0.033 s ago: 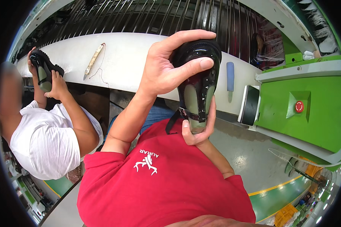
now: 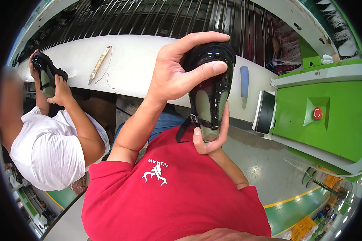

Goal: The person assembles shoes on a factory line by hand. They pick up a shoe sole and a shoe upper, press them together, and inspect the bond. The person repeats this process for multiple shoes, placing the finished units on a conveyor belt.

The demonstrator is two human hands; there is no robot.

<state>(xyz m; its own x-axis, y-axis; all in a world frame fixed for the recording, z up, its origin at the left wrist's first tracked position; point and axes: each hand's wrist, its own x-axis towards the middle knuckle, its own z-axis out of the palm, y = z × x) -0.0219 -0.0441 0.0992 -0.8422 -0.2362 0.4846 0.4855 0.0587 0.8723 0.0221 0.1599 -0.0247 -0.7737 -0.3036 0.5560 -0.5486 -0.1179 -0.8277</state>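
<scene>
A glossy black shoe (image 2: 210, 85) with a strap and buckle is held in front of my chest, its toe pointing away from me. Inside it sits a grey-green shoe last (image 2: 203, 105), visible through the shoe's openings and at the heel end. My left hand (image 2: 173, 72) is closed around the toe, thumb across the top and fingers over the far edge. Around the heel end, my right hand (image 2: 207, 148) supports the shoe from below and behind; part of its fingers is hidden under the shoe.
The white bench (image 2: 136, 52) bears a blue-handled knife (image 2: 244, 80) and a tape-wrapped tool (image 2: 99, 65) with loose thread. Metal rods (image 2: 161, 18) run behind it. At right stands a green machine (image 2: 293, 104) with a red button. On the left, a co-worker (image 2: 56, 152) holds another black shoe.
</scene>
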